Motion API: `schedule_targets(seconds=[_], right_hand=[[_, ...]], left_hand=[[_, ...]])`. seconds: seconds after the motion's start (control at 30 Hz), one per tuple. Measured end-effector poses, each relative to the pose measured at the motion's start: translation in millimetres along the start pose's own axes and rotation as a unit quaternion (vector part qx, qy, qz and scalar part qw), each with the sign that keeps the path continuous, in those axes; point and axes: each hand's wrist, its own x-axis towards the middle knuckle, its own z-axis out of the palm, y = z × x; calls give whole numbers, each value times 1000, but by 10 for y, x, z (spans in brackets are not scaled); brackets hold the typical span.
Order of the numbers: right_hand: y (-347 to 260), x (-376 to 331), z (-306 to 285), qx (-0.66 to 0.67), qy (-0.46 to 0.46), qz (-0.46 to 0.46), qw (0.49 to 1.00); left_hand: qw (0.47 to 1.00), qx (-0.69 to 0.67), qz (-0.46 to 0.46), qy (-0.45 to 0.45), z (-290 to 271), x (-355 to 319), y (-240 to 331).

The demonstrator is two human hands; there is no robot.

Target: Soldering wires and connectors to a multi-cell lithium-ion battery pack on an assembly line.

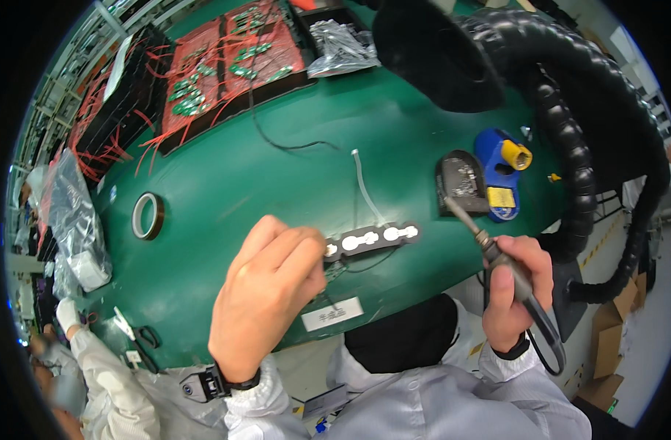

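My right hand (517,297) is wrapped round a soldering iron (494,253). The iron's tip points up and left, close to the black cleaning tray (463,183) of a blue and yellow iron stand (499,172). My left hand (266,290) is closed, its fingertips at the left end of a black strip-shaped holder (379,238) with bright metallic pads. What those fingers pinch is hidden behind them. A thin pale flat cable (365,187) runs away from the holder's far side, and a dark thin wire loops along its near side.
Black boxes with red padding (229,62) and green circuit boards stand at the far left, beside a bag of silvery parts (341,48). A tape roll (148,216), scissors (141,337) and a white label (332,314) lie on the green mat. Black fume hoses (566,139) arch at right. A co-worker's sleeve (115,381) reaches in.
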Motion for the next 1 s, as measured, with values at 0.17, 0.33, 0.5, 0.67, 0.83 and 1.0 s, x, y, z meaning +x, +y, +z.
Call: schedule_targets(seconds=[0.17, 0.33, 0.5, 0.67, 0.83, 1.0], right_hand=[[362, 30, -225, -97, 47, 10, 994], [540, 61, -247, -126, -32, 28, 991], [637, 90, -390, -102, 139, 71, 983], [778, 330, -468, -70, 147, 98, 982], [949, 613, -259, -83, 90, 146, 982], [1115, 626, -5, 130, 166, 199, 957]], left_hand=[[1000, 8, -8, -2, -15, -9, 40], [1000, 17, -18, -2, 2, 17, 89], [1000, 6, -26, -3, -27, -18, 96], [999, -3, -29, -12, -64, -1, 96], [1000, -9, -25, -5, -103, -3, 126], [999, 14, -13, -36, -53, 81, 254]])
